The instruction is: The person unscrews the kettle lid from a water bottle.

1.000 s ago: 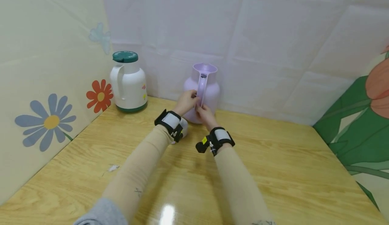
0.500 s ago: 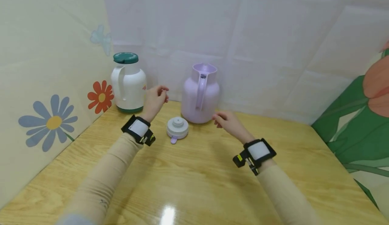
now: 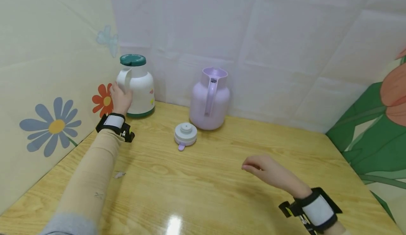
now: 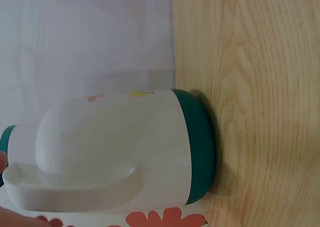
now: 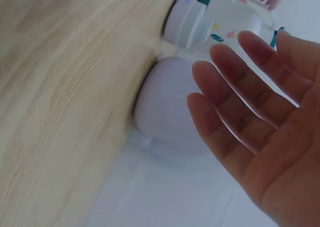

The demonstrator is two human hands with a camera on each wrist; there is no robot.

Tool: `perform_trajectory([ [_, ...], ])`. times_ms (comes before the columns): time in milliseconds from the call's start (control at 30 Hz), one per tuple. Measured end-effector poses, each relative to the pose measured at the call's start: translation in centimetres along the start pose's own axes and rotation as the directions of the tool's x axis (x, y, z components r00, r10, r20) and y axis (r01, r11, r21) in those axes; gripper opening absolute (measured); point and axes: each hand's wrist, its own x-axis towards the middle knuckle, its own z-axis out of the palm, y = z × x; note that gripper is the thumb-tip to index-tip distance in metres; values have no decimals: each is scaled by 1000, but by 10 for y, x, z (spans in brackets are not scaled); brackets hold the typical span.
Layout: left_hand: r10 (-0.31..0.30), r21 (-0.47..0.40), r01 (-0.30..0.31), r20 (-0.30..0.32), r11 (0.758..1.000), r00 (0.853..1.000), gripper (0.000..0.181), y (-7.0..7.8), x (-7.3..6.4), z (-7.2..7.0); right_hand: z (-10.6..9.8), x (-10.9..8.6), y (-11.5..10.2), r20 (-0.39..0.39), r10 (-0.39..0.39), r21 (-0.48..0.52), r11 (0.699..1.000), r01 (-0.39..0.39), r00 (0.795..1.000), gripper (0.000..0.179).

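A white vacuum jug (image 3: 142, 90) with a green lid (image 3: 133, 59) and green base stands upright at the back left. My left hand (image 3: 120, 100) is right at its handle (image 4: 75, 194), fingers spread and not wrapped round it; only bits of that hand show in the left wrist view. An uncovered lilac jug (image 3: 219, 103) is upright by the back wall, handle toward me. In front of it lies a round white stopper (image 3: 185, 133) with a small lilac tab. My right hand (image 3: 272, 171) hovers over the table at the right, holding nothing, its fingers (image 5: 232, 79) loosely bent.
The wooden table (image 3: 203, 192) meets a white cloth backdrop (image 3: 285, 69) behind the jugs. Flower-printed cloth (image 3: 57, 125) closes off the left side, and more printed cloth (image 3: 374, 122) the right. A small pale scrap (image 3: 119, 174) lies near my left forearm.
Both hands have left the lilac jug's handle. My left hand has moved left to the white jug's handle; my right hand has drawn back toward me and right. The stopper has come into full view.
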Motion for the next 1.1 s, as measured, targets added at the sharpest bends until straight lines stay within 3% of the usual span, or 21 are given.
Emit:
perform_trajectory([
  [67, -20, -32, 23, 84, 999, 996, 67, 0, 6, -4, 0, -10, -3, 19, 12, 14, 1000, -12, 1000, 18],
  [167, -59, -90, 74, 156, 993, 986, 65, 0, 11, -8, -1, -23, -4, 45, 31, 30, 999, -32, 999, 18],
  [267, -94, -98, 113, 175, 989, 980, 59, -1, 13, -9, 0, -32, -2, 61, 46, 43, 998, -48, 997, 19],
  [433, -105, -36, 113, 185, 993, 977, 45, -3, 15, -9, 6, -40, 1, 50, 84, 41, 995, -86, 995, 19],
  [600, -100, -51, 118, 274, 992, 957, 44, -3, 13, -5, 9, -41, 3, 50, 108, 50, 993, -111, 993, 21],
  [800, -76, -46, 96, 321, 994, 944, 38, -4, 8, -5, 9, -37, 4, 24, 141, 65, 988, -142, 990, 23],
  [933, -27, -23, 38, 356, 999, 934, 35, -6, 2, -12, 10, -30, 3, -4, 143, 65, 988, -143, 990, 23],
  [1100, 32, 3, -36, 376, 999, 926, 31, -8, -15, -20, 12, -23, 1, -6, 135, 77, 988, -134, 991, 24],
])
